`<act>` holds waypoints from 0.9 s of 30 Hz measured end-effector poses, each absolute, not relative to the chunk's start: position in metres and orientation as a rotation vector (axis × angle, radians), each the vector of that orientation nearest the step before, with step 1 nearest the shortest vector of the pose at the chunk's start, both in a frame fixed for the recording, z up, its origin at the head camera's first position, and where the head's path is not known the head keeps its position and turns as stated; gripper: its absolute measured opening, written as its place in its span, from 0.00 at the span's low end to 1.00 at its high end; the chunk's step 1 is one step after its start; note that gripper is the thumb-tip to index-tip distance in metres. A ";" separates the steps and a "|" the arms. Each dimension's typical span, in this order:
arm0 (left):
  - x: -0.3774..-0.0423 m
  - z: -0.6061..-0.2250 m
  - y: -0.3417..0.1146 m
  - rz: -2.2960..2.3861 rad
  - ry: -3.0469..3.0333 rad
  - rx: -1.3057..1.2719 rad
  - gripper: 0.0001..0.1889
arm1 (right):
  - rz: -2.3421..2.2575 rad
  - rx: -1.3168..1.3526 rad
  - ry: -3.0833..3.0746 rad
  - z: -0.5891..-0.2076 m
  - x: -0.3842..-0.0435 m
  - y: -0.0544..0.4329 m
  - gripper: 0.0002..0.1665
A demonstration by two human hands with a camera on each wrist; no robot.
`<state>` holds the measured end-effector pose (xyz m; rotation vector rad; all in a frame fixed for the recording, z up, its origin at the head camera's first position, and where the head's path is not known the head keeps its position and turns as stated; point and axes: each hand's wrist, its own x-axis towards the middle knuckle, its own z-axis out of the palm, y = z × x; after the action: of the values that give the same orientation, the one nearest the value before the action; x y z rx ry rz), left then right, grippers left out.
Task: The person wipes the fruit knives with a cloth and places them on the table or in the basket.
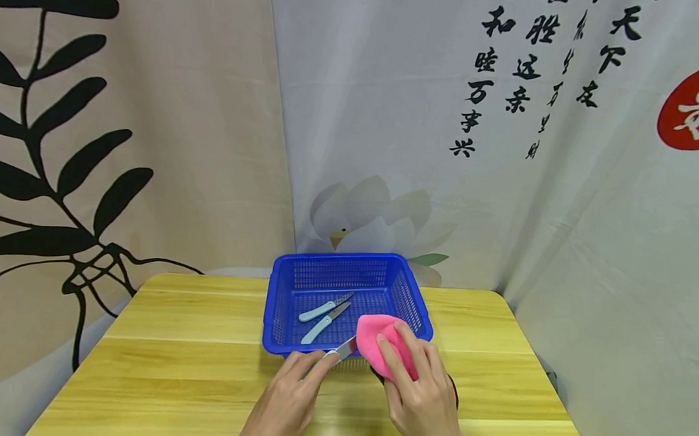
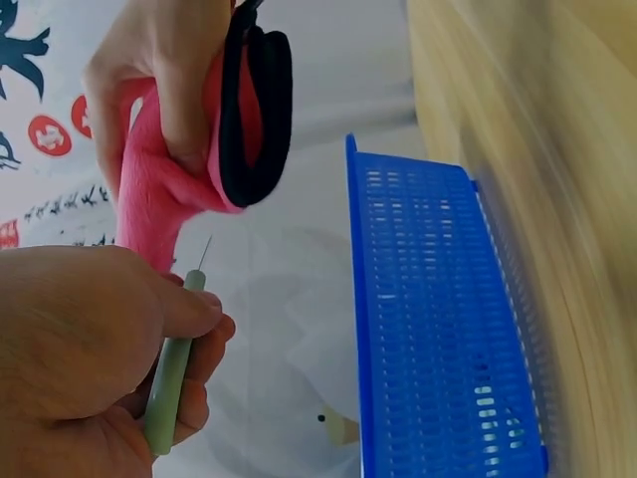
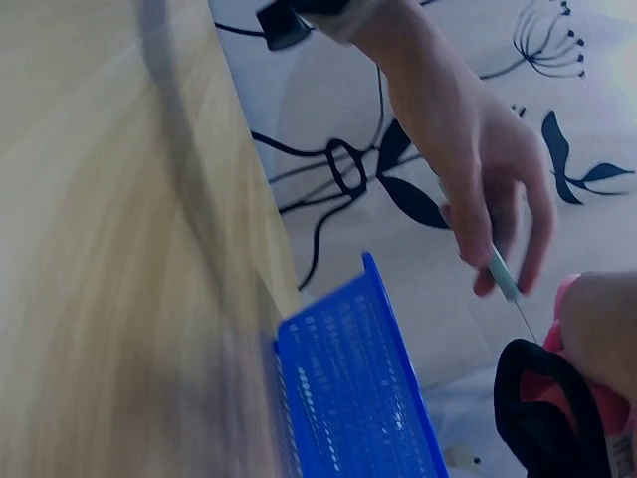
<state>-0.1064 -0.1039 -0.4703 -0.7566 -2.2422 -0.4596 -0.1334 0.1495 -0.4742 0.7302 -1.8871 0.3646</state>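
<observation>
My left hand (image 1: pixel 287 399) grips a small knife (image 1: pixel 347 348) by its pale green handle (image 2: pixel 169 383), the blade pointing toward the pink cloth. The pink cloth (image 1: pixel 369 341) is bunched in my right hand (image 1: pixel 418 400), fingers curled over it. A black-edged opening (image 2: pixel 274 119) shows on the cloth in the left wrist view. The knife's tip is right at the cloth's edge. Both hands are held above the table, just in front of a blue basket (image 1: pixel 339 256). Inside that basket lie two more knives, one (image 1: pixel 318 311) behind the other (image 1: pixel 316 331), both with pale handles.
The basket stands toward the back of a yellow wood-grain table (image 1: pixel 186 368). Behind it hangs a pale curtain (image 1: pixel 368 113) with printed leaves, a flower and black characters. The table's right edge slopes down beside a curtain fold.
</observation>
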 end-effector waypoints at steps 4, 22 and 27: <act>-0.106 -0.471 -0.101 -0.459 -2.236 -0.780 0.35 | 0.313 0.822 -1.828 -0.478 -0.132 0.138 0.25; -0.105 -0.470 -0.097 -0.482 -2.173 -0.830 0.31 | 0.255 0.730 -1.910 -0.478 -0.137 0.146 0.26; -0.105 -0.470 -0.100 -0.481 -2.167 -0.843 0.30 | 0.274 0.713 -1.912 -0.476 -0.141 0.152 0.25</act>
<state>-0.1051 -0.0996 -0.4700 -0.8434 -2.1670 -0.4807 -0.1410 0.1524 -0.4757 0.7134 -1.9117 0.2743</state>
